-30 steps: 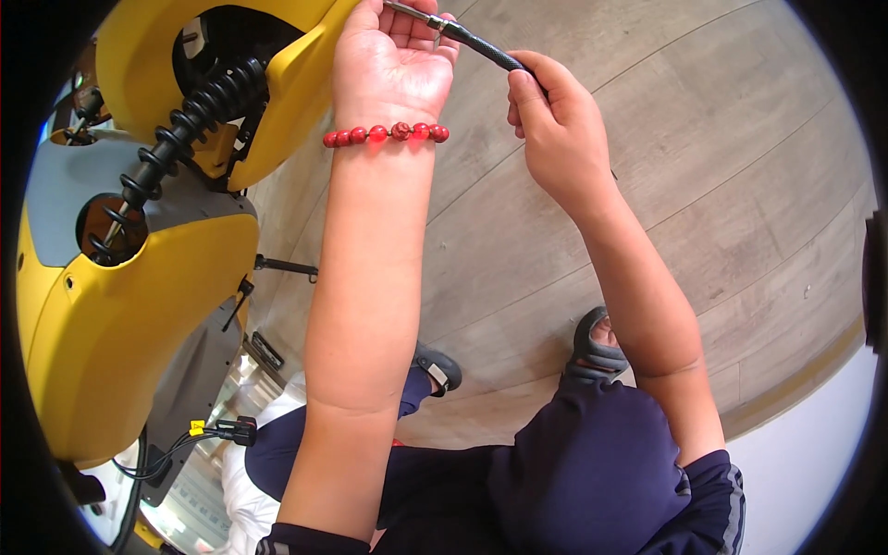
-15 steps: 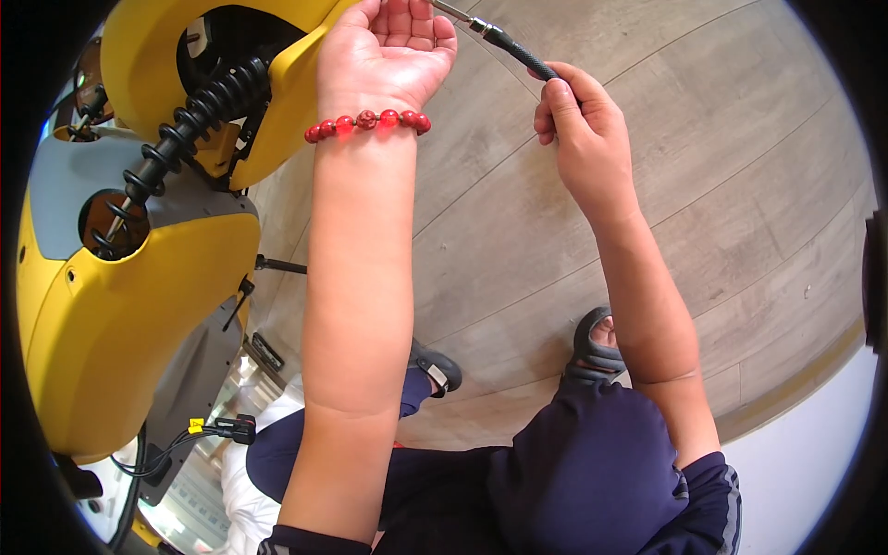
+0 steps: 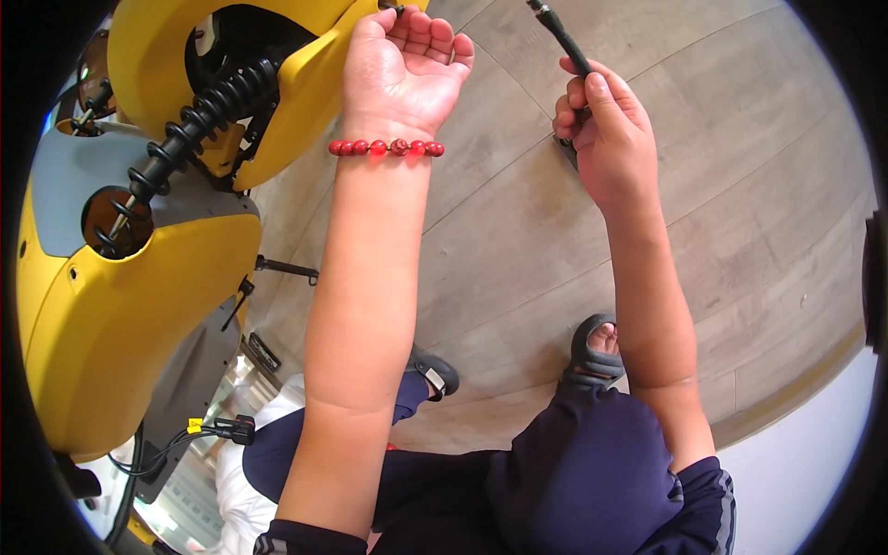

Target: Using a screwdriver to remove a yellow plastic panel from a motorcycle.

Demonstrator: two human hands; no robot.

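My right hand (image 3: 609, 129) is closed round a long hand tool (image 3: 562, 35) with a black handle and a metal band near its upper end. The tool points up and a little left, and its tip runs out of the picture. A dark end of it shows below my fingers. My left hand (image 3: 407, 69), palm up with curled fingers, is against the edge of a yellow body panel (image 3: 314, 83). A small dark piece (image 3: 395, 9) shows between its thumb and fingers, too little to name. A red bead bracelet (image 3: 398, 148) circles that wrist.
On the left stands a yellow and grey vehicle body (image 3: 129, 324) with a black coil-spring shock absorber (image 3: 199, 125). A black cable connector (image 3: 236, 428) hangs low beside it, and a black rod (image 3: 287, 269) juts out. Wood-look floor (image 3: 518, 231) spreads below, with my sandalled foot (image 3: 597, 347) on it.
My right hand has moved right and slightly down, taking the tool away from my left hand and turning it more upright. My left hand has shifted a little right and down.
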